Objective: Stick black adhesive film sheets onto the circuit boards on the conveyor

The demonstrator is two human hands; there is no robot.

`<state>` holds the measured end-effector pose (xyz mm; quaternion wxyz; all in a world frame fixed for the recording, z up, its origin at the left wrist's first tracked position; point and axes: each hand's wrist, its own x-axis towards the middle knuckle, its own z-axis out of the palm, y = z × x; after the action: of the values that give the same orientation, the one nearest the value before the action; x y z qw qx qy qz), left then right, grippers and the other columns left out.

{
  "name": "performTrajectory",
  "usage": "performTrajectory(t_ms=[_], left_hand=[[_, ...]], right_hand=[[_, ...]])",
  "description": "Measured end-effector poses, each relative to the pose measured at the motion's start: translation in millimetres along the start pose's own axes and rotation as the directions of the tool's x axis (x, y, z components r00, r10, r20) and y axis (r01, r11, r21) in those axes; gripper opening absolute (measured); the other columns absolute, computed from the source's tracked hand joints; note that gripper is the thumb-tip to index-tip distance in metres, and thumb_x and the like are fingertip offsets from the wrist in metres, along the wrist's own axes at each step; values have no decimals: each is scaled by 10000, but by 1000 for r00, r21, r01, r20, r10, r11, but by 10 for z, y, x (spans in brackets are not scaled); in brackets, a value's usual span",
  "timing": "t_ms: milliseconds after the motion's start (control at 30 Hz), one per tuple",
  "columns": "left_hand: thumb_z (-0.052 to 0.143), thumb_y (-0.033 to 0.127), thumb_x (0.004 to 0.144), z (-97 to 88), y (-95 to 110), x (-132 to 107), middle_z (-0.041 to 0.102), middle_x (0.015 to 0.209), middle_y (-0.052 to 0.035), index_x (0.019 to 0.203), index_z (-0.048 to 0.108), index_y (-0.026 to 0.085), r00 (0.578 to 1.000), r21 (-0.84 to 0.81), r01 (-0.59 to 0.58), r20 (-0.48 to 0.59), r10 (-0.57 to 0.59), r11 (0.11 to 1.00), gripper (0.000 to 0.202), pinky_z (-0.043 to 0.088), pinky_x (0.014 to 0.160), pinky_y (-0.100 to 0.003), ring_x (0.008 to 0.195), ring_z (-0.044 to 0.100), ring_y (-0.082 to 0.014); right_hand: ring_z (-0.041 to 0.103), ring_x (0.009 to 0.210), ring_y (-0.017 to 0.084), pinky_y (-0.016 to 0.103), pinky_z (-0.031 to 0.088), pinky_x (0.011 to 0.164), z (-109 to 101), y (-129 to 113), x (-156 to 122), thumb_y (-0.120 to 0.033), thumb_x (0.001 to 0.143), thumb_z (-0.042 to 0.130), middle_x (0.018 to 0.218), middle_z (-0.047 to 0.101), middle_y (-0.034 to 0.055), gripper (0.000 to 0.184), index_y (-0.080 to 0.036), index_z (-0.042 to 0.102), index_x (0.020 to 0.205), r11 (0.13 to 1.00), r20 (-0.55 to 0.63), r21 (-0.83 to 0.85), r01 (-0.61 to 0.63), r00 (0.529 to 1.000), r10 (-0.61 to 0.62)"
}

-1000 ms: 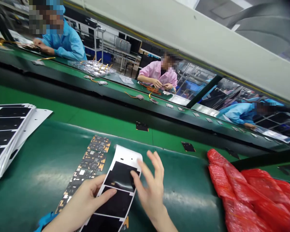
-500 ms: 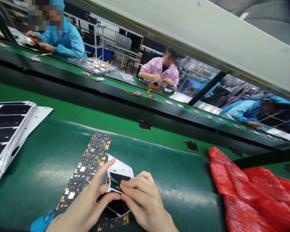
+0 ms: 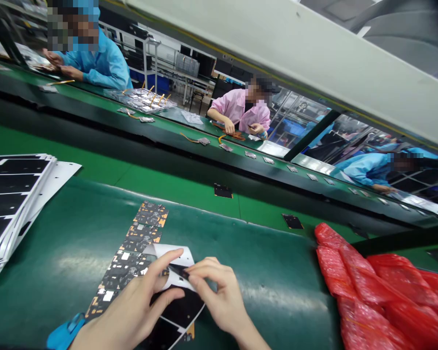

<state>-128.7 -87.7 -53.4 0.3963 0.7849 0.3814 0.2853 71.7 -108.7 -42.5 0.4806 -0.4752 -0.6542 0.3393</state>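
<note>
White sheet (image 3: 182,308): held between your two hands over the near tabletop (image 3: 277,272), thin and flexible, carrying glossy black rectangles; its far end curls up.
Left grip: your left hand (image 3: 138,296) grasps the sheet, thumb on its face and index finger reaching over the curled end.
Right grip: your right hand (image 3: 219,291) pinches the edge of a black panel (image 3: 178,271) at the curl.
Circuit boards (image 3: 142,236): a slanting column of flat dark boards with orange-gold patches, partly covered by your left hand and the sheet; any lettering is too small to read.
Wristband (image 3: 65,332): blue, around your left wrist.
Sheet stack (image 3: 10,194): similar black-and-white sheets piled unevenly at your left.
Red plastic (image 3: 379,291): shiny and crumpled, heaped at your right.
Green belt (image 3: 149,175): smooth, past the tabletop's far edge, bearing two dark boards (image 3: 223,190) well apart.
Far ledge (image 3: 171,130): raised, with small silvery parts (image 3: 204,141) spaced along it.
Co-workers: one in pink (image 3: 237,107), two in blue (image 3: 107,58), beyond the ledge.
Pale beam (image 3: 295,58): slants across overhead.
</note>
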Motion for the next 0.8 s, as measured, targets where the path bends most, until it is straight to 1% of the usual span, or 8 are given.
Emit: performTrajectory(t_ms=[133,233,333,400,500,567,667,800], left_hand=[[447,314,1003,-37,-6,46,730,872,97,1445,235,402,995,146,-82,-48,90,986,498,472,642,-105,696,698,-86],[418,250,1008,-77,-20,76,712,773,87,1502,198,376,978,414,-133,-95,188,900,555,423,506,-174,559,663,-116],[329,24,929,-85,29,144,702,794,65,1550,54,339,964,639,-170,-50,261,750,749,402,454,-220,520,643,-126],[281,-90,793,-66,95,213,665,719,71,1546,-66,335,955,759,-177,-20,295,626,932,379,408,-241,450,605,-136],[264,-109,697,-39,166,305,597,611,82,1532,-153,300,930,807,-219,4,367,549,1019,374,373,-242,385,565,-151],[269,-88,738,-55,158,327,634,655,77,1538,-123,317,934,756,-240,8,357,609,979,396,392,-229,424,597,-151],[299,70,928,-150,98,299,690,767,73,1543,2,385,974,542,-213,47,223,813,752,427,461,-191,510,624,-132],[395,385,999,-322,61,240,677,953,28,1520,206,401,961,148,-28,275,-14,989,555,477,685,-177,713,610,-124]], right_hand=[[627,643,155,260,473,613,-6,140,97,-357,851,667,689,709,28,247,-168,718,701,920,-193,290,-265,925,328],[578,592,135,245,468,584,-69,147,196,-432,764,754,644,685,12,273,-164,735,713,810,-337,534,-244,817,468],[609,636,149,253,501,617,-103,20,256,-452,713,805,699,716,25,277,-182,764,757,742,-397,652,-156,764,509],[642,698,160,258,524,676,-90,-103,254,-446,722,810,760,742,32,252,-207,783,797,738,-405,663,-126,768,495],[677,830,198,303,542,802,-58,-268,201,-441,773,779,895,765,51,239,-239,800,899,753,-339,648,-114,843,419],[680,929,241,363,542,863,-71,-331,165,-482,842,697,1026,754,80,290,-244,797,975,747,-253,658,-94,907,337],[653,1054,291,425,539,901,-180,-334,162,-566,936,504,1173,711,122,456,-223,794,1017,761,-203,647,-42,953,225],[655,1065,246,361,519,924,-402,-275,244,-361,880,664,1230,696,82,286,-275,746,1140,843,-173,536,-55,970,173]])
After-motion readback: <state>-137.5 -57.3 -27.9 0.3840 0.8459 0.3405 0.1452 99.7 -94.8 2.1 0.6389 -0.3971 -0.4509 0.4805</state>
